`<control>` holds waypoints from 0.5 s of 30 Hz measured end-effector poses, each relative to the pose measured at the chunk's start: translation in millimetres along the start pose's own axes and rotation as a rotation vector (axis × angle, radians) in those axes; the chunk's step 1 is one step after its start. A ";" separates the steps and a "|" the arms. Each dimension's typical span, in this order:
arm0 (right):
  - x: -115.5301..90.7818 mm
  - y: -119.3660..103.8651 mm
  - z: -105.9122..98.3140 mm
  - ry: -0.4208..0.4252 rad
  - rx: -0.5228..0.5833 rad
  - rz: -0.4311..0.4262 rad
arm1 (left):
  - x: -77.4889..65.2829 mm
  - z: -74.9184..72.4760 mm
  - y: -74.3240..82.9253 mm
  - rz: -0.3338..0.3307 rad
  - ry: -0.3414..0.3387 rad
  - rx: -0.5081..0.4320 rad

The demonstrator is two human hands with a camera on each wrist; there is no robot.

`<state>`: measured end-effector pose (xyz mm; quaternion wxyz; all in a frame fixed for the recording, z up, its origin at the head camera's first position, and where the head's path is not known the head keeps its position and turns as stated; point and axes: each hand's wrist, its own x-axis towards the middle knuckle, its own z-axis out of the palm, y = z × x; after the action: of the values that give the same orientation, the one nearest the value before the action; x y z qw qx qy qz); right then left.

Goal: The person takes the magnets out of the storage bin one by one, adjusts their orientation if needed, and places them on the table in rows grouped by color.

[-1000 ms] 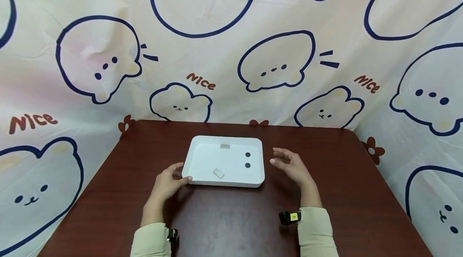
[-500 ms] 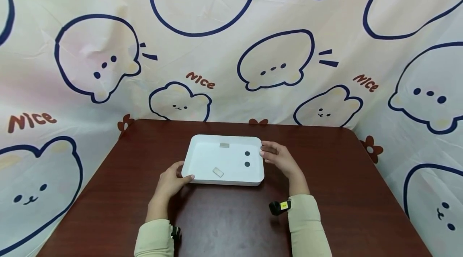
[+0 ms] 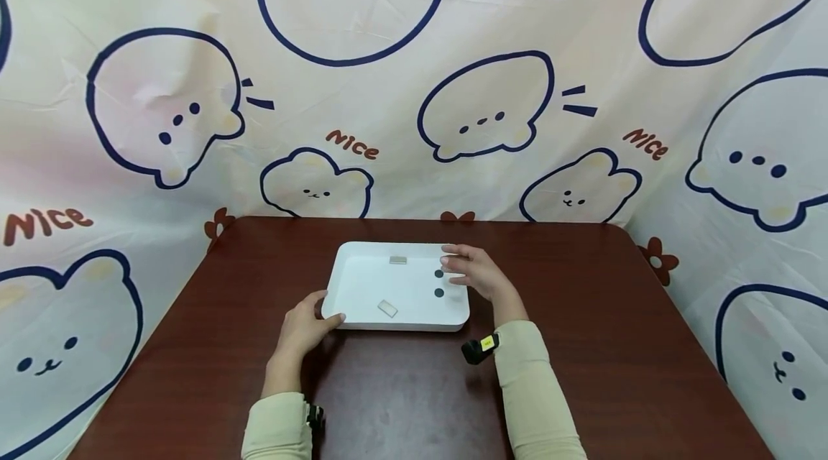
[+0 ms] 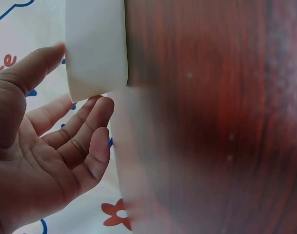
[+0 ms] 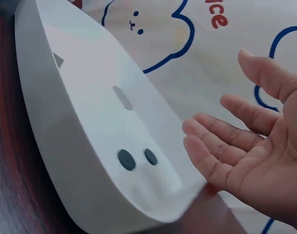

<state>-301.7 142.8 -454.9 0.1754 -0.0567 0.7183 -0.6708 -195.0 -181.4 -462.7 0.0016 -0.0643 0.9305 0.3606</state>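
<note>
A white rectangular tray [image 3: 359,284] lies on the table. My left hand [image 3: 301,325] holds its near left corner, the thumb on the rim and the fingers against the left side; the left wrist view shows thumb and fingers at the tray wall [image 4: 95,46]. My right hand [image 3: 477,274] hovers over the tray's right edge with fingers spread and nothing in them. Beneath and beside it lie two dark round discs [image 3: 439,292]. Two small pale rectangular pieces are also in the tray, one near the back [image 3: 397,259], the other near the front [image 3: 387,308].
The dark brown wooden table [image 3: 401,388] extends around the tray. Behind and beside it hangs a pale curtain [image 3: 401,100] with cartoon bears. Each wrist wears a small black camera [image 3: 479,349].
My right hand has moved left, from beside the tray to over its right edge. My left hand stays at the near left corner. The tray and its pieces keep their places.
</note>
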 end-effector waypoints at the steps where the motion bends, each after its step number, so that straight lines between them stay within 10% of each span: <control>1: 0.9 -2.8 2.4 -0.026 0.025 0.006 | 0.7 -0.7 -0.5 0.001 -0.002 -0.001; 15: 36.9 7.3 20.1 -0.023 0.063 0.088 | 4.8 -0.6 -2.1 -0.009 -0.036 -0.012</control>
<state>-328.4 112.9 -469.4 0.2149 -0.0272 0.6965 -0.6841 -199.5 -183.9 -463.8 0.0196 -0.0622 0.9278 0.3674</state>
